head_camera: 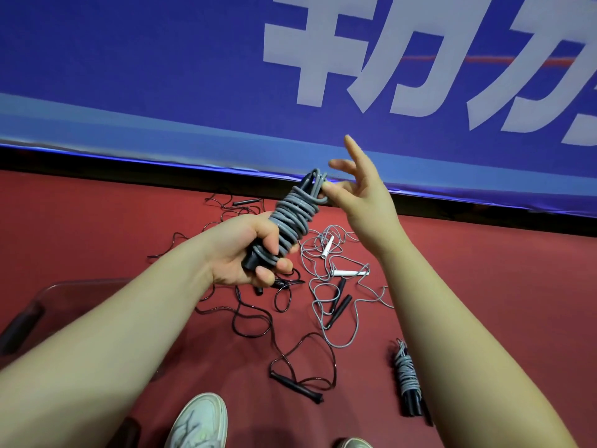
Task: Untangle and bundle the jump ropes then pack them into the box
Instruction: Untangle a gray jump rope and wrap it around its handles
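My left hand [248, 253] grips the lower end of a grey jump rope bundle [292, 218], its cord coiled round black handles. My right hand [355, 185] pinches the cord's end at the top of the bundle, the other fingers spread. On the red floor below lie tangled ropes: a grey rope with white handles [344, 272], black-handled ropes [337, 307] and a thin black rope [297, 388]. A finished grey bundle [407, 379] lies at the lower right. A clear plastic box [45, 295] sits at the lower left, partly hidden by my left forearm.
A blue banner with large white characters [387, 66] runs along the wall behind the floor. My white shoe [197, 421] shows at the bottom, and the tip of another shoe [353, 442] beside it. Another black rope [239, 202] lies near the wall.
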Action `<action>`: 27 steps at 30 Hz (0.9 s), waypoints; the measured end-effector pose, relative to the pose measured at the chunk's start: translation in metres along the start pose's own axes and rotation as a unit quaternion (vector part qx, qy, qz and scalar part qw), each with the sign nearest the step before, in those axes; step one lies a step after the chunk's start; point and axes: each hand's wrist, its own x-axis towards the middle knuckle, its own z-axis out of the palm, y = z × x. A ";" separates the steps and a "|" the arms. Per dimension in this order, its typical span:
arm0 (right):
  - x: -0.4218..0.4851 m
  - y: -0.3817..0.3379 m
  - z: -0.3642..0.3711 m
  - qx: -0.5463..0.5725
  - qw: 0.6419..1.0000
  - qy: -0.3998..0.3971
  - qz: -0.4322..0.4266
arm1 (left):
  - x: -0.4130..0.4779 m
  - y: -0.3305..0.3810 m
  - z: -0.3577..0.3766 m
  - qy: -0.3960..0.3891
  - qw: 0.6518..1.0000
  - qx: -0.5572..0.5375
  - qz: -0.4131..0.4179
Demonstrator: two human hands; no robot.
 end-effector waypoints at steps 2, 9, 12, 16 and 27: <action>0.002 0.000 -0.003 0.024 0.999 -0.031 0.016 | -0.002 0.001 -0.003 -0.018 1.000 -0.003 -0.002; 0.000 0.001 -0.016 0.091 0.982 -0.160 0.044 | -0.009 0.003 -0.008 0.018 0.992 0.127 -0.002; 0.001 -0.001 -0.018 0.081 0.983 -0.158 0.044 | -0.008 0.005 -0.005 0.026 0.988 0.155 0.005; -0.001 0.005 -0.026 0.092 0.974 -0.204 0.033 | -0.008 0.003 -0.004 0.015 0.984 0.179 -0.010; -0.004 -0.006 -0.019 0.189 0.943 -0.264 -0.073 | -0.013 0.007 -0.015 -0.160 0.983 0.038 -0.075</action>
